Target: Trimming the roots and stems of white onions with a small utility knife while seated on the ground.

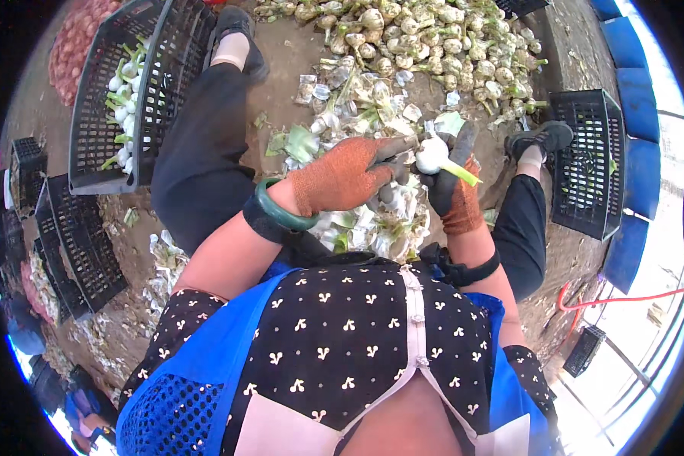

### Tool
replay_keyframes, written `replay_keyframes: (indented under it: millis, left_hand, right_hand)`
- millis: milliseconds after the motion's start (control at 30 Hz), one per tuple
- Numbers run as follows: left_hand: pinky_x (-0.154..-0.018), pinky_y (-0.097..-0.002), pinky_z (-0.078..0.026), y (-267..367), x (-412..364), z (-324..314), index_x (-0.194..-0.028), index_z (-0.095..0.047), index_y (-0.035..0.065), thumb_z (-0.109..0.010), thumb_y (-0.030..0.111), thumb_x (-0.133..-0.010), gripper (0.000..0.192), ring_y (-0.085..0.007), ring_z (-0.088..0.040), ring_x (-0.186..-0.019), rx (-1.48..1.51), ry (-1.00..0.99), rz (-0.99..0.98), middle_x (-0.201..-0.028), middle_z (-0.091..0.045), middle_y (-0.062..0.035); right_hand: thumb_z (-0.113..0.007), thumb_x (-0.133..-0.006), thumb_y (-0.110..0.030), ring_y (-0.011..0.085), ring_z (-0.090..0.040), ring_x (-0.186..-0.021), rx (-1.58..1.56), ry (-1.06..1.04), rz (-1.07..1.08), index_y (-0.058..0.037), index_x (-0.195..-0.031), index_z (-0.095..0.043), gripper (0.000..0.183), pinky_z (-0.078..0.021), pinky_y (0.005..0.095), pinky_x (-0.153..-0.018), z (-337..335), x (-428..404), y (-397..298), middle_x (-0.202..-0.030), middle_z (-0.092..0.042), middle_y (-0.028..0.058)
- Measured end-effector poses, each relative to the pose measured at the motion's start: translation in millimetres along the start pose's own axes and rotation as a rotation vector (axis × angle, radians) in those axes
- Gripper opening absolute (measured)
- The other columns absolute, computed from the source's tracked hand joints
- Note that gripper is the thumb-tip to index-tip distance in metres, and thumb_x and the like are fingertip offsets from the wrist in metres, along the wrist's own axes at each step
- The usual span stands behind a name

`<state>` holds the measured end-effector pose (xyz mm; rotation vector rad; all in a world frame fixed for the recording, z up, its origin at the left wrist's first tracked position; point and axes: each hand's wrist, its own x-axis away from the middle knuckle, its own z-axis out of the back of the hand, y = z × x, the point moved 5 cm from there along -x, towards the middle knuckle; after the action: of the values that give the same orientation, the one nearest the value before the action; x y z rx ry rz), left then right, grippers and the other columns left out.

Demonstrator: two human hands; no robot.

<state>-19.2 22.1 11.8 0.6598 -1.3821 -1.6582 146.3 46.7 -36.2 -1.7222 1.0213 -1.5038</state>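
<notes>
My right hand, in an orange and dark grey work glove, holds a peeled white garlic bulb whose short green stem points down to the right. Close beside the bulb is my left hand, gloved alike, its dark fingertips reaching toward it; whether they hold a bit of skin I cannot tell. Under both hands lie loose garlic skins and leaf scraps on the ground. Beyond them spreads a large pile of unpeeled garlic bulbs with dirty skins.
A black plastic crate at the left holds peeled bulbs. Another black crate stands at the right with a few green bits. A red mesh sack sits at the upper left, more crates below it. My legs are spread around the scraps.
</notes>
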Motion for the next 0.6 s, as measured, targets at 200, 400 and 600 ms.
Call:
replay_keyframes:
  millis: [200,400,600]
  left_hand:
    - [-0.077,-0.0392,-0.045,-10,-9,-6,-0.116,-0.053,0.0036,-0.049,0.016,-0.084,0.035,-0.0339,-0.059,-0.087,-0.056,-0.017,-0.021,-0.097,-0.061,-0.0187]
    - [-0.074,-0.0441,-0.045,-10,-11,-10,-0.108,-0.056,0.0043,-0.050,0.011,-0.079,0.030,-0.0391,-0.057,-0.086,-0.335,0.126,-0.045,-0.092,-0.061,-0.0208]
    - [-0.076,-0.0447,-0.045,-16,-7,-9,-0.108,-0.056,0.0043,-0.050,0.009,-0.078,0.030,-0.0383,-0.057,-0.088,-0.431,0.217,-0.067,-0.093,-0.060,-0.0220]
  right_hand:
    - [-0.052,-0.089,-0.022,0.0208,-0.059,-0.063,0.370,0.023,0.265,-0.0007,-0.095,-0.053,0.022,-0.0455,0.0285,-0.052,2,7,-6,-0.079,-0.059,0.0088]
    - [-0.043,-0.085,-0.004,0.0371,-0.056,-0.077,0.713,0.079,0.535,0.0062,-0.105,-0.050,0.024,-0.0454,0.0394,-0.069,37,-19,29,-0.083,-0.059,0.0204]
    - [-0.019,-0.088,-0.065,0.0140,-0.055,-0.052,0.364,-0.024,0.051,-0.0040,-0.086,-0.057,0.072,-0.0441,0.0250,-0.047,-8,9,-8,-0.062,-0.056,0.0054]
